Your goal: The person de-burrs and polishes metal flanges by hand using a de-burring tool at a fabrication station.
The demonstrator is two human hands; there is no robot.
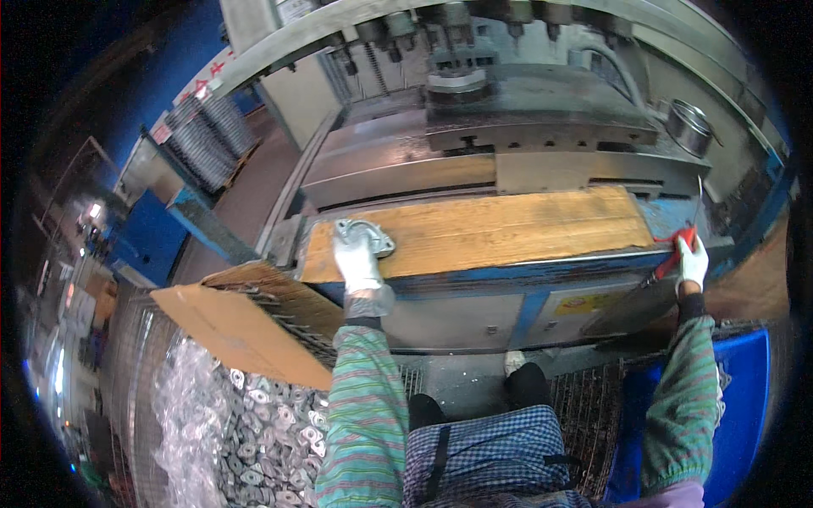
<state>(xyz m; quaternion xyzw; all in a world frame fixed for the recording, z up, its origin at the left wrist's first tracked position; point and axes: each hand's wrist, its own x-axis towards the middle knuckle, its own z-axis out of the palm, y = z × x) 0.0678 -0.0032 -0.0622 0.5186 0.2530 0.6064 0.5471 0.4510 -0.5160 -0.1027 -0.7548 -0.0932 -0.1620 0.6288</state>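
Observation:
My left hand (356,264), in a white glove, grips a grey metal flange casting (378,237) at the left end of a wooden board (508,229). The casting has a round middle and lugs with holes. Beyond the board's right end, my right hand (694,262), also gloved, is closed round a red air blow gun (684,237). Its thin nozzle points upward, and a dark red part hangs below the hand. The fingertips of my left hand are partly hidden by the casting.
Behind the board stands a drilling machine with several spindles (457,25) above a metal fixture (542,110). A metal can (688,129) sits at its right. Lower left, a bin holds many castings (271,432) beside cardboard (246,330). A blue bin (745,381) is lower right.

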